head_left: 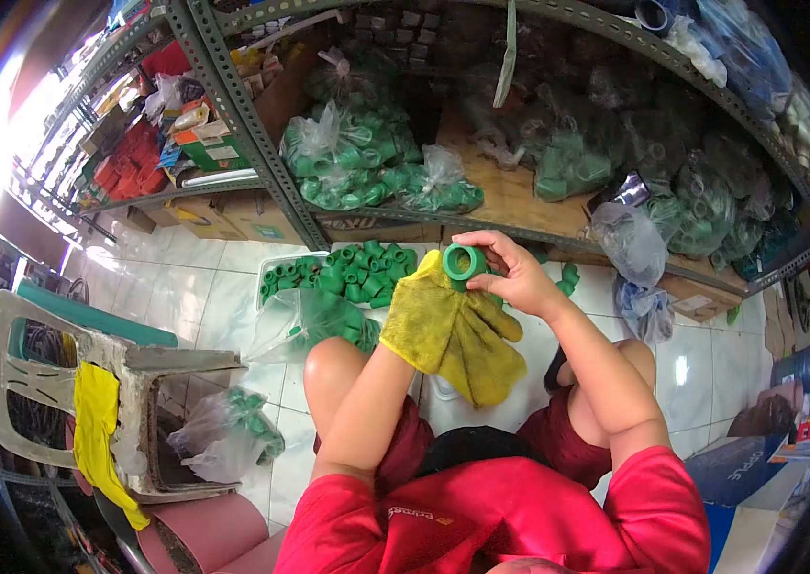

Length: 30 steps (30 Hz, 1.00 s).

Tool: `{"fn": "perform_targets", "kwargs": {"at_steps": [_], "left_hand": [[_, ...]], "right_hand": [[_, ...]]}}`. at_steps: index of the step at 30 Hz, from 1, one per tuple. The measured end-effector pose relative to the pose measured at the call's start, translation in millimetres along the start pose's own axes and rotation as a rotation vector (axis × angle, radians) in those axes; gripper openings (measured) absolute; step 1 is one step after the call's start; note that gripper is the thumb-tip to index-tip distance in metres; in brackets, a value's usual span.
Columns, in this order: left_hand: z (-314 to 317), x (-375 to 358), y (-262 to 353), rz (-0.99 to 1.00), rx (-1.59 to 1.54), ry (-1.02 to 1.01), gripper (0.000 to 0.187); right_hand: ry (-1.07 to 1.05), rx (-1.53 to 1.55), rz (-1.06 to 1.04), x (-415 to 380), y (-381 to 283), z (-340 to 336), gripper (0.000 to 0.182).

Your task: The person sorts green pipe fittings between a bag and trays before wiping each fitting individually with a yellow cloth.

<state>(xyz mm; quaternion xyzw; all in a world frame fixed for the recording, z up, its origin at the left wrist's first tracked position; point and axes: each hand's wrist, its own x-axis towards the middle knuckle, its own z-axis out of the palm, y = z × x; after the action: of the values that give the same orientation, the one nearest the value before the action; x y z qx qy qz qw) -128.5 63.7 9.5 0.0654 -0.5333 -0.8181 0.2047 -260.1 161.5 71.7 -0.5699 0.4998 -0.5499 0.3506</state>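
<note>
A green pipe fitting point(462, 262), a short ring-ended piece, is held up in front of me with its round opening facing me. My right hand point(508, 271) pinches it from the right between thumb and fingers. A yellow cloth point(481, 359) with dark smudges wraps my left hand point(414, 320) and hangs down in folds. Under the cloth my left fingers are hidden; its upper edge presses against the fitting's left side. Just beyond my hands, a shallow white tray point(261, 278) holds many loose green fittings point(357, 273). A clear plastic bag point(299, 325) with green fittings lies against its near side.
Metal shelving point(261, 143) with bagged green fittings point(352, 153) stands ahead. On the left is a worn plastic chair point(41, 354) with a yellow cloth strip point(99, 430) over it. Another bag of fittings point(233, 430) sits beside it. Blue boxes point(735, 469) stand at right.
</note>
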Motion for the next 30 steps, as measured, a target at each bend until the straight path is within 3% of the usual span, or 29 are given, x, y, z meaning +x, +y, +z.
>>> {"fn": "perform_targets", "kwargs": {"at_steps": [3, 5, 9, 11, 12, 13, 14, 15, 16, 18, 20, 22, 23, 24, 25, 26, 28, 30], "left_hand": [[0, -2, -2, 0.145, 0.697, 0.074, 0.029], [4, -3, 3, 0.244, 1.157, 0.124, 0.03], [25, -1, 41, 0.32, 1.439, 0.194, 0.025], [30, 6, 57, 0.301, 1.812, 0.081, 0.016], [29, 7, 60, 0.296, 1.809, 0.083, 0.016], [27, 8, 64, 0.245, 1.766, -0.017, 0.013], [25, 10, 67, 0.198, 1.723, -0.113, 0.01], [19, 9, 57, 0.354, 1.879, -0.062, 0.018], [13, 8, 48, 0.354, 1.88, -0.059, 0.018], [11, 3, 41, 0.621, 1.727, 0.057, 0.028], [4, -1, 28, 0.602, 1.725, 0.03, 0.031], [-12, 4, 4, 0.031, 0.404, 0.036, 0.028], [-11, 4, 5, 0.035, 0.405, 0.033, 0.028], [-11, 5, 6, 0.1, 0.649, 0.06, 0.028], [-11, 5, 7, 0.163, 0.891, 0.089, 0.028], [-10, 6, 8, 0.161, 0.891, 0.088, 0.028], [-7, 9, 11, 0.46, 1.498, -0.081, 0.027], [4, 3, 27, 0.509, 1.588, -0.025, 0.026]], "right_hand": [[0.065, 0.053, 0.008, -3, 0, 5, 0.058], [0.183, -0.017, 0.157, -4, 16, 8, 0.057], [0.237, 0.284, 0.233, -1, 21, -6, 0.051], [0.328, 0.379, 0.296, 2, 9, -23, 0.052], [0.328, 0.417, 0.334, 1, -1, -33, 0.053], [0.227, 0.23, 0.364, -1, -7, -41, 0.058], [0.224, 0.229, 0.36, -2, -5, -43, 0.058], [0.114, 0.019, 0.327, -5, -1, -42, 0.058], [0.003, -0.189, 0.294, -8, 3, -41, 0.058], [-0.021, -0.244, 0.331, -4, 3, -31, 0.057], [-0.058, -0.19, 0.542, -3, -3, -26, 0.053], [-0.04, -0.081, 0.506, -6, 10, -28, 0.05], [0.083, 0.062, 0.561, -6, 9, -26, 0.047], [0.205, 0.206, 0.614, -5, 8, -25, 0.044], [0.206, 0.206, 0.614, -4, 8, -25, 0.044], [0.153, 0.149, 0.636, -4, 7, -26, 0.04], [0.104, 0.095, 0.66, -7, 14, -25, 0.036], [0.058, -0.004, 0.467, -9, 23, -19, 0.029]]}}
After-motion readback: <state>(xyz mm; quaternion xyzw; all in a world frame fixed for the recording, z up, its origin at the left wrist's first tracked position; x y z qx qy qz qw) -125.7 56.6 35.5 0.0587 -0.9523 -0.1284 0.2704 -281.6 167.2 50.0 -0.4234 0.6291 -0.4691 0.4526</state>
